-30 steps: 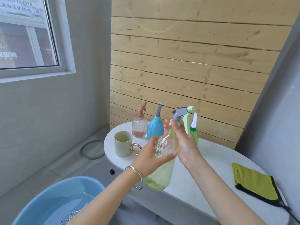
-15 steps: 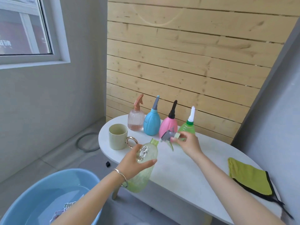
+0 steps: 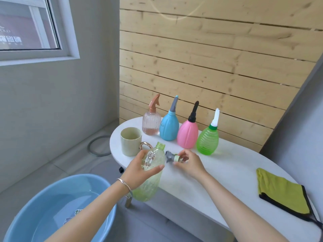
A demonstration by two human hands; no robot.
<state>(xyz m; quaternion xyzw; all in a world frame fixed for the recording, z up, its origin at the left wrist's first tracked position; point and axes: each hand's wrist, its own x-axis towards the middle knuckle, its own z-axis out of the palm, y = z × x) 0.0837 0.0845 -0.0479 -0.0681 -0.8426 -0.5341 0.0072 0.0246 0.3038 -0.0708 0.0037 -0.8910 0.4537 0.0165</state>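
The left hand (image 3: 139, 170) grips the pale green bottle (image 3: 150, 187) round its shoulder, tilted, with the open neck pointing away. Just right of the neck, the right hand (image 3: 189, 163) pinches the grey-and-green spray head (image 3: 172, 157) low over the bench (image 3: 227, 172). Beyond the hands stand a mug (image 3: 131, 141) and four bottles (image 3: 187, 134). Far right lies a green cloth (image 3: 283, 194).

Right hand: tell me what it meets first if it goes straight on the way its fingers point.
Likely the bottle in the left hand; the right hand, holding the spray head, points left at it. Depth is unclear.
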